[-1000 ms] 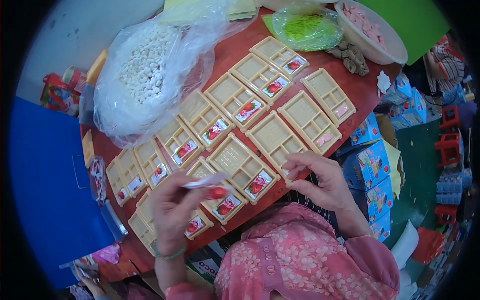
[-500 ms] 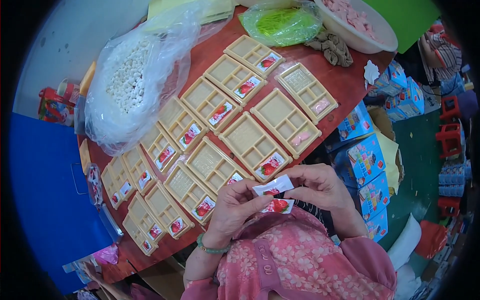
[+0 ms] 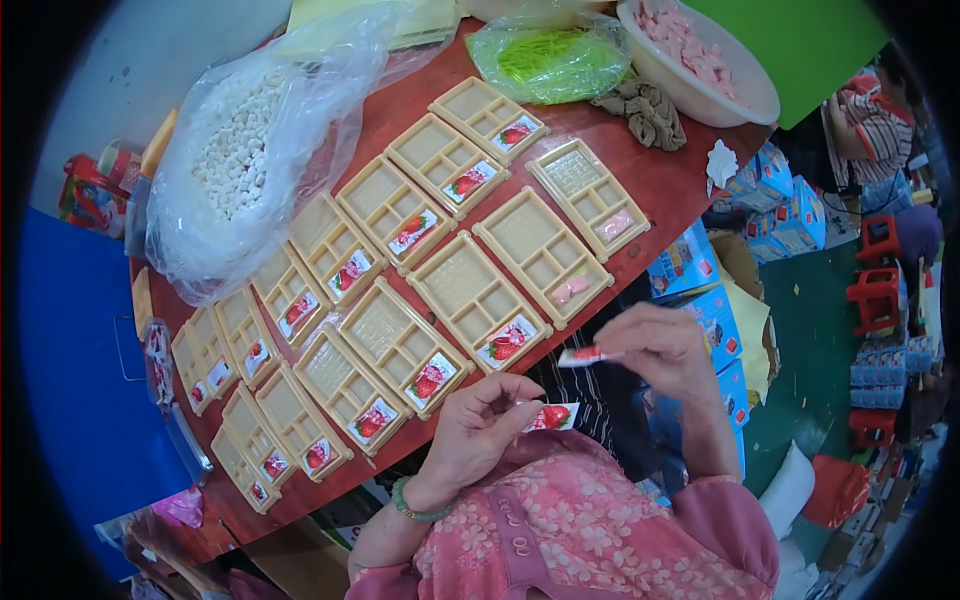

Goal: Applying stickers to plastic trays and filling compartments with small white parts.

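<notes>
My left hand [image 3: 478,428], with a green bead bracelet at its wrist, pinches a small white packet with a strawberry picture [image 3: 554,416] in front of my chest. Off to the right and a little higher, my right hand [image 3: 662,345] grips a similar strawberry packet [image 3: 582,356] at one end. Rows of beige compartment trays [image 3: 425,262] cover the table beyond my hands. Most have a strawberry packet in a corner compartment. In the two trays nearest my right hand, that compartment shows a pink piece [image 3: 571,289] and another pink piece [image 3: 615,224] instead.
A clear bag of white pellets [image 3: 235,150] lies at the red table's [image 3: 640,260] far left. Green strands in a bag [image 3: 548,58], a crumpled brown cloth [image 3: 645,112] and a white basin of pink pieces [image 3: 752,92] stand along the back. Blue boxes [image 3: 712,325] are stacked at right.
My hands have parted: the right has moved right and up with one packet, while the left keeps the other. The whole view has shifted slightly, carrying the trays left.
</notes>
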A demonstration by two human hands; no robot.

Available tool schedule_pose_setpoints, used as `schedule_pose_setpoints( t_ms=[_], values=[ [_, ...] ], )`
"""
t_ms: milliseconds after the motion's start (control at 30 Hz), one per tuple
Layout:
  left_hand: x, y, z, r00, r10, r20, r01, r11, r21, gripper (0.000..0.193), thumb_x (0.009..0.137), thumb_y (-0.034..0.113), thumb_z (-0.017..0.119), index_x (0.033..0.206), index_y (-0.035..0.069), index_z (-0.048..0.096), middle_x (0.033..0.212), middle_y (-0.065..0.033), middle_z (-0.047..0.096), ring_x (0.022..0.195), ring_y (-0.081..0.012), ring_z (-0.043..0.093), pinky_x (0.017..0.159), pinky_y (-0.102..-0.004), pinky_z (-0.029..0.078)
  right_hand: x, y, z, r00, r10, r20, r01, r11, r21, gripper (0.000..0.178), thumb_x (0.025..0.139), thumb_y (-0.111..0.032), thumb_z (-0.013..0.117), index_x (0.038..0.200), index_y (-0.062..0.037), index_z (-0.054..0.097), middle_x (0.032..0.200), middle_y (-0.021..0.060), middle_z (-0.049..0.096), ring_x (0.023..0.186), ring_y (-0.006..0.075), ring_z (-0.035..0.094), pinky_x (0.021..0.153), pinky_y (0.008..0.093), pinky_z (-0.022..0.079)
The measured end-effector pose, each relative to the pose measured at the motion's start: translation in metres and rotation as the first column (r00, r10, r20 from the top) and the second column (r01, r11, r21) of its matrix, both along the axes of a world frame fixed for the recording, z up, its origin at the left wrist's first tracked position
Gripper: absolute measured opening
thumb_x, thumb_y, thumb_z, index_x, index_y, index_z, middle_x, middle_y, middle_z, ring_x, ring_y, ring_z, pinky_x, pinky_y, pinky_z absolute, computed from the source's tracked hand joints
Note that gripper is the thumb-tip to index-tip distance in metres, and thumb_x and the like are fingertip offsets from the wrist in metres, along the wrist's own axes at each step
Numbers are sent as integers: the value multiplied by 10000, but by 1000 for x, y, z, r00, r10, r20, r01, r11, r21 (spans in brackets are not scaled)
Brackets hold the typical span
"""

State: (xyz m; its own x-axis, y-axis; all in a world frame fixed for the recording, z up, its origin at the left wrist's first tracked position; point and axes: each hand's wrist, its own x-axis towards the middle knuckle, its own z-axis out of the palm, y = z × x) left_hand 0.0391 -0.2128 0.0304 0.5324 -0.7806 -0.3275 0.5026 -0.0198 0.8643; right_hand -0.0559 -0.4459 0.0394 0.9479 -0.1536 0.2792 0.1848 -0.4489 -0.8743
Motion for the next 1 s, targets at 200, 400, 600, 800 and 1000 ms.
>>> schedule_pose_setpoints(
  t_ms=[200, 400, 600, 800, 1000],
  values=[
    [-2, 0, 6, 989, -99, -110, 104, 994, 39, 166, 931, 105, 588, 1064, 11, 618, 864, 16, 615, 717, -7, 541, 624, -155, 444, 32, -36, -9, 991, 64, 116, -15, 923, -384, 234, 666, 55, 673, 871, -53, 705, 950, 85, 666, 856, 253, 624, 733, 339, 490],
    [1, 4, -6, 979, -168, -118, 168, 986, -7, 166, 931, 111, 588, 1052, 2, 619, 886, 16, 610, 707, -10, 526, 603, -157, 428, 53, -51, -1, 988, 151, 28, -123, 887, -445, 229, 633, 31, 687, 835, -73, 710, 895, 49, 647, 866, 233, 593, 744, 332, 468],
    [7, 3, -1, 984, -173, -46, 171, 984, -42, 122, 942, 89, 561, 1000, -4, 614, 904, -2, 587, 718, -19, 524, 607, -168, 427, 61, -57, -2, 972, 233, -25, -228, 917, -326, 244, 627, 51, 709, 841, -66, 716, 847, 54, 647, 807, 217, 608, 717, 324, 476],
    [12, 1, -5, 989, -147, -9, 146, 987, -73, 105, 941, 69, 554, 991, -6, 608, 905, -13, 582, 728, -28, 529, 620, -176, 433, 70, -52, -4, 971, 238, 16, -225, 936, -270, 252, 632, 71, 691, 843, -66, 716, 865, 65, 656, 807, 223, 617, 723, 326, 484],
    [13, 1, -7, 984, -160, -73, 156, 986, -54, 104, 938, 62, 554, 988, -14, 604, 919, -20, 590, 790, -46, 564, 675, -186, 467, 77, -53, -6, 966, 260, -9, -224, 812, -539, 286, 619, 53, 673, 870, -81, 706, 931, 33, 662, 924, 249, 594, 777, 348, 483]
  ],
)
